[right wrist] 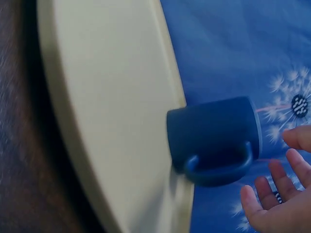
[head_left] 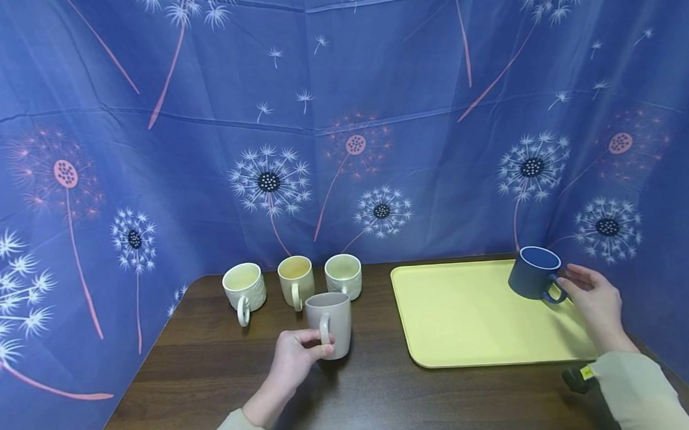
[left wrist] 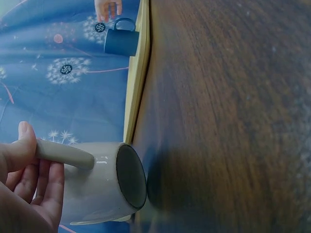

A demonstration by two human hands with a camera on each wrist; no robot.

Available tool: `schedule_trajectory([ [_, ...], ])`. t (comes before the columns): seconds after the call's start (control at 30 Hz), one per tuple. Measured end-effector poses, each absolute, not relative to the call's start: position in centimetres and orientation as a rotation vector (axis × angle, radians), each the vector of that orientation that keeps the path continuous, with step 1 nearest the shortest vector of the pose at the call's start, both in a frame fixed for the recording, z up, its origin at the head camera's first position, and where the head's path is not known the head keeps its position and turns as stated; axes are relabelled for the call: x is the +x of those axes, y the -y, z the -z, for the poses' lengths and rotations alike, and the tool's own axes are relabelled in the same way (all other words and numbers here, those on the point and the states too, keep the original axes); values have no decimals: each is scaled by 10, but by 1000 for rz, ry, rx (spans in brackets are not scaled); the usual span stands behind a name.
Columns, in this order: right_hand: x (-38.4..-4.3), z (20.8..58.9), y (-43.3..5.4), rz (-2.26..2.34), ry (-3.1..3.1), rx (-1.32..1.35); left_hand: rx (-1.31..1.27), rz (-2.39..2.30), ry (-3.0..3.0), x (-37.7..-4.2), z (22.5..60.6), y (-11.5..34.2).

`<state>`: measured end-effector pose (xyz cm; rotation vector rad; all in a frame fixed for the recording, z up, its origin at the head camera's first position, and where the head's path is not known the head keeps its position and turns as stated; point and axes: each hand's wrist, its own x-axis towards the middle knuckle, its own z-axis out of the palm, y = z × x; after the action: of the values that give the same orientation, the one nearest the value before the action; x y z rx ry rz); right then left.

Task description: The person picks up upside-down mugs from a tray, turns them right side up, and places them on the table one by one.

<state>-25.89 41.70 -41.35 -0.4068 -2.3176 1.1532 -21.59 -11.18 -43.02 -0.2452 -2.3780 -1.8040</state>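
My left hand (head_left: 295,359) pinches the handle of a light grey mug (head_left: 338,326) between thumb and fingers. The mug is upright, its base close over the wooden table; in the left wrist view its underside (left wrist: 131,177) shows beside its shadow. On the back right of a yellow tray (head_left: 456,325) stands a dark blue mug (head_left: 530,278), its handle turned toward the right. My right hand (head_left: 599,301) is just beside that handle, fingers spread and apart from it in the right wrist view, with nothing held.
Behind the grey mug three pale mugs stand in a row: a cream one (head_left: 246,287) at left, a beige one (head_left: 297,280) in the middle and a pale green one (head_left: 344,275). A blue dandelion-print cloth (head_left: 434,174) hangs behind the table (head_left: 224,365).
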Motion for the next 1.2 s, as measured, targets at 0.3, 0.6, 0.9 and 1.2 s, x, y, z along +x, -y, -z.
schedule_trajectory([
  [0.3,-265,431,-430,-1133,2414,-516,-238,1819,2397,-215,430,112],
  [0.6,-271,439,-433,-1078,2501,-562,-315,1738,2463,-209,428,112],
  [0.9,-275,446,-435,-1050,2540,-540,-356,1701,2486,-205,430,112],
  [1.2,-277,453,-436,-1035,2473,-592,-453,1797,2532,-198,432,113],
])
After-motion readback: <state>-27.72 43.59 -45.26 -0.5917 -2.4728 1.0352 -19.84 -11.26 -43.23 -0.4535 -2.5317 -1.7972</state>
